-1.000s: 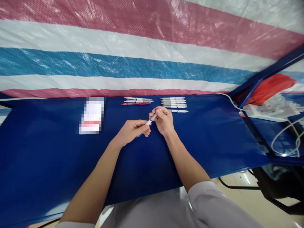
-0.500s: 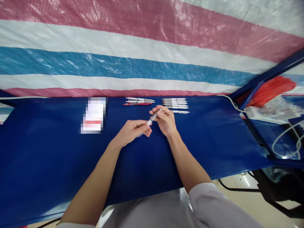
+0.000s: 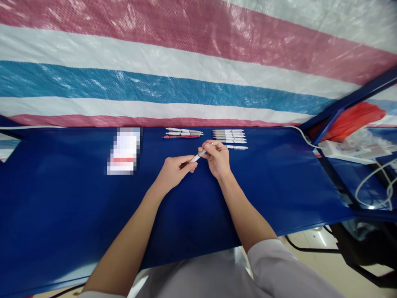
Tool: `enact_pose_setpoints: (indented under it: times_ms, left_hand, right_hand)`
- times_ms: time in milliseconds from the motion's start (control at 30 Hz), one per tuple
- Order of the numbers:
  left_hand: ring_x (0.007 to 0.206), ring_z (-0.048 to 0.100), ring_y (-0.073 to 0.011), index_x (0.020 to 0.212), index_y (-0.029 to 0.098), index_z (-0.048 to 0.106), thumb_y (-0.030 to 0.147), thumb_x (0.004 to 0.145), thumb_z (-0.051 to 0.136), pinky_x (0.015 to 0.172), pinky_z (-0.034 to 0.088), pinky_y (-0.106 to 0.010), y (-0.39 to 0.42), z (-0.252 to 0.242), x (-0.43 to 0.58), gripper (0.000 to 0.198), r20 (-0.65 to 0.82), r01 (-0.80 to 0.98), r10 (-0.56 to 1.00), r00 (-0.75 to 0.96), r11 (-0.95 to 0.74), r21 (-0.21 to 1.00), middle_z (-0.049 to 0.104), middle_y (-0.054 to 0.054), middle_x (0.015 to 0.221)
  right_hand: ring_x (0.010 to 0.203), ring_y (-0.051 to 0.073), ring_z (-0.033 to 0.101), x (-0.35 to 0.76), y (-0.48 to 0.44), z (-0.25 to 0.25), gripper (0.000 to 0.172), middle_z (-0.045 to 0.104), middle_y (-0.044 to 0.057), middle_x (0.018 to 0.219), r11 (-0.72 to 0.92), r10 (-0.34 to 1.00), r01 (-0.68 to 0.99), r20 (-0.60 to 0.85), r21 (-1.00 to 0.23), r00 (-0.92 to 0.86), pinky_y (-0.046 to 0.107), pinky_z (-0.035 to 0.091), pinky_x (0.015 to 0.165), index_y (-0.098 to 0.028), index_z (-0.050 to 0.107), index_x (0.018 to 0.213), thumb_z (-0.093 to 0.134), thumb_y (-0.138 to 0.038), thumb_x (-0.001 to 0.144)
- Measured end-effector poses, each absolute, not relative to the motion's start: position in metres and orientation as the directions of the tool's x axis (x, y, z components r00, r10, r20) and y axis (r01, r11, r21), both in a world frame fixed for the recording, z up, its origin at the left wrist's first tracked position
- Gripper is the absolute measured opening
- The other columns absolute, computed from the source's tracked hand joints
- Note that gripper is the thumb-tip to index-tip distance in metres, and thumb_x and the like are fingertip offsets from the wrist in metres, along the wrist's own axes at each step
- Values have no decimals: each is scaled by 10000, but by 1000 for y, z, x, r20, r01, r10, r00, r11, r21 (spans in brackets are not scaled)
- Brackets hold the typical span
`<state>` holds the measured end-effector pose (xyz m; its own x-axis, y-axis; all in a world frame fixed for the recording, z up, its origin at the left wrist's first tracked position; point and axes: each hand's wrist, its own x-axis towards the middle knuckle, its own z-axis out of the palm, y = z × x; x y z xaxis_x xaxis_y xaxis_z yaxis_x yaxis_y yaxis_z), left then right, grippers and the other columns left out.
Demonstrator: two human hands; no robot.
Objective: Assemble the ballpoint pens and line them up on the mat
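Note:
A white and grey pen is held slantwise between my two hands, above the blue table. My left hand is closed around its lower end, thumb on top. The fingers of my right hand pinch the upper, grey end near the metal tip. Just beyond my right hand lies a row of several white and grey pens, with a single white pen closer to me. Left of that row, a few white pens lie beside a red pen.
A blurred-out white rectangular item lies on the blue table at left. Behind the table hangs a striped plastic sheet. At right are a metal frame post, a red plastic bag, a white box and white cables.
My left hand has shifted slightly along the pen, and its lower end is now hidden in that hand. The right hand's fingers have drawn closer around the grey end.

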<state>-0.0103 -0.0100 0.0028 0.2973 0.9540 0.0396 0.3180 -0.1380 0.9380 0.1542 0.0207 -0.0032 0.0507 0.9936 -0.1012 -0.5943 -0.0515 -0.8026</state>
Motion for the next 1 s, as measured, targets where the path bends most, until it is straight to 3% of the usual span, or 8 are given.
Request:
enact_pose_setpoints:
  times_ms: [67,133,300,433,567,733,900,1000]
  left_hand:
    - [713,682,-160,1051,216,742,350,878,636,734,542,-263,-10,-2,-9,244,155,414,960,232,-242,877,758,-15,827]
    - [705,683,-160,1043,213,744,357,876,635,725,543,-258,-10,-2,-9,246,161,421,961,225,-245,873,757,-10,809]
    - [701,711,-185,970,150,743,430,854,671,738,592,-325,-12,11,-13,312,-105,109,913,394,68,992,750,-54,795]
    - [631,690,-170,959,129,741,452,783,762,643,597,-310,-15,18,-13,369,-226,-98,815,534,325,941,733,-69,754]
    - [619,675,-166,881,123,746,473,746,792,596,581,-286,-16,19,-12,377,-260,-125,771,581,401,908,718,-74,721]
    - [642,687,-176,917,136,749,459,807,726,651,578,-304,-15,15,-10,341,-181,3,859,479,205,979,736,-68,762]
    - [690,683,-161,993,202,761,375,853,664,712,544,-264,-13,3,-6,243,70,319,969,237,-146,936,735,-1,735]
    - [699,685,-159,999,203,755,351,858,657,725,543,-262,-12,1,-5,227,84,346,973,214,-155,925,739,2,751]
  right_hand:
    - [663,132,735,152,21,-3,275,723,-48,700,-34,989,-577,-112,-816,99,213,611,596,-215,658,699,886,-304,575]
    - [687,131,737,151,21,-2,266,727,-48,715,-29,989,-568,-107,-823,105,218,612,618,-222,664,734,874,-311,597]
    - [736,151,742,155,17,-2,303,748,-35,772,-73,997,-600,-63,-797,-38,252,623,643,-240,690,817,867,-358,602]
    - [756,169,748,157,12,-3,322,731,-43,731,-108,990,-646,-24,-756,-138,294,636,678,-243,682,798,873,-400,591]
    - [696,149,734,157,11,-6,332,699,-56,687,-123,988,-649,-31,-751,-152,261,620,616,-240,654,764,873,-417,590]
    - [627,128,711,156,16,-7,331,669,-62,650,-98,995,-635,-60,-766,-80,231,604,573,-233,648,739,883,-394,572]
    - [642,127,723,152,19,-5,328,686,-55,716,-36,994,-593,-93,-805,66,234,617,612,-215,599,658,893,-330,567]
    - [654,130,729,150,19,-3,295,703,-55,723,-10,992,-594,-85,-804,98,232,616,615,-217,617,676,882,-315,591]
